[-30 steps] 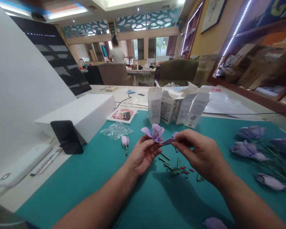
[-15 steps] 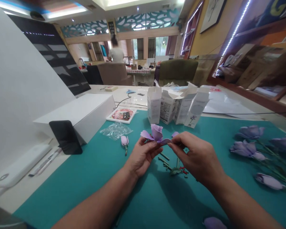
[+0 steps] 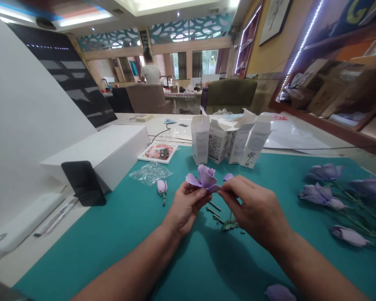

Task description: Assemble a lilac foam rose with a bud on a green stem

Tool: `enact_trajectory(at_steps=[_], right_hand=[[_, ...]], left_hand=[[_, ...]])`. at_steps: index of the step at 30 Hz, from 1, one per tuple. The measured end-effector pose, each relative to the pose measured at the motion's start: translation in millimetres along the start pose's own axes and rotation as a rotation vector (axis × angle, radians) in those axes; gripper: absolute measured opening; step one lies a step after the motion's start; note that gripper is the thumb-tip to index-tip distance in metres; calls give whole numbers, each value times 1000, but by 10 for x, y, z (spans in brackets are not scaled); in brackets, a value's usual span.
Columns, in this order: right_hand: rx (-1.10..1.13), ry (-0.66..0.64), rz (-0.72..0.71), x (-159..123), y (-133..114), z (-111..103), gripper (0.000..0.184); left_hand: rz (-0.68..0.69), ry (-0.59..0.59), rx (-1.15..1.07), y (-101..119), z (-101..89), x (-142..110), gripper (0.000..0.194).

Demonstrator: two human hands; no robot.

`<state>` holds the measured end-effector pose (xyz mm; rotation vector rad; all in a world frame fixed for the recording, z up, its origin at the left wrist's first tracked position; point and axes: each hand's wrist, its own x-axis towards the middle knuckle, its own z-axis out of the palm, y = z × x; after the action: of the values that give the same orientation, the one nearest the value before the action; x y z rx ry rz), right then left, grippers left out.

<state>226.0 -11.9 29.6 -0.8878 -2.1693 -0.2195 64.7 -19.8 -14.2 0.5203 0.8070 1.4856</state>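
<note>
A light purple artificial flower (image 3: 207, 177) with spread petals is held up over the green mat (image 3: 122, 246). My left hand (image 3: 188, 205) grips its base between thumb and fingers. My right hand (image 3: 250, 205) pinches the edge of the flower's right-hand petal. Below the hands lie short green stem pieces (image 3: 215, 215) and a green leafy part (image 3: 228, 225), partly hidden by my right hand. A loose purple petal (image 3: 228, 177) shows just behind my right fingers. To the left, a small closed purple bud (image 3: 162, 187) on a short stem lies on the mat.
Several purple flowers on stems (image 3: 321, 194) lie at the right. Opened white boxes (image 3: 216, 142) stand behind the hands. At the left are a black phone (image 3: 84, 184), a white box (image 3: 113, 146), clear plastic wrap (image 3: 152, 173) and a white tray (image 3: 142, 157). Another purple piece (image 3: 279, 292) lies at the front edge.
My right hand has shifted slightly left, toward the flower, and the pinched petal now sits closer in. My left hand keeps its hold. The whole view has shifted a little.
</note>
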Motion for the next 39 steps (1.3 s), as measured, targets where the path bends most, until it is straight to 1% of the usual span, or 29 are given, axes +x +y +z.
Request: enact_trajectory(at_steps=[4,7,10,12,14,17,19,23,28,32,33,36,37,39], right_hand=[[0,25,11,-24,-26,36,26],[80,25,53,-16,-41,26,27],[267,-29,125,32,4,-37,23],[357,-10,188,66,62,-71,19],[393,-1,226,84,117,-77,21],[425,-67,236,83,159,-41,25],[440,-89,239,74,166,-15,22],[449,-65,260,61,183,-5,11],[436,-70,274,79,209,-35,9],[443,-151,307,62,246,-92,8],[450,-170,328,36,267,-125,6],[401,-255,393,-132,339,-292,12],[364,-312,396,-221,356,-368,12],[293,-478,377,-442,358,-529,7]], left_hand=[[-13,-1,-3,-19,6,1,23],[-35,-30,-21,-19,14,-1,24],[-104,-82,-29,7,25,-17,24],[-166,-119,-21,31,35,-30,21],[-218,-140,-15,49,45,-41,19],[-261,-154,-15,55,56,-46,15],[-278,-149,-21,49,54,-40,12],[-310,-111,-33,45,38,-20,12],[-294,-69,-56,73,37,-7,9],[-282,-6,-57,100,51,20,15],[-277,5,-51,105,52,32,18],[-267,2,-45,117,41,76,18],[-268,11,-46,120,36,89,18],[-274,30,-45,128,28,104,20]])
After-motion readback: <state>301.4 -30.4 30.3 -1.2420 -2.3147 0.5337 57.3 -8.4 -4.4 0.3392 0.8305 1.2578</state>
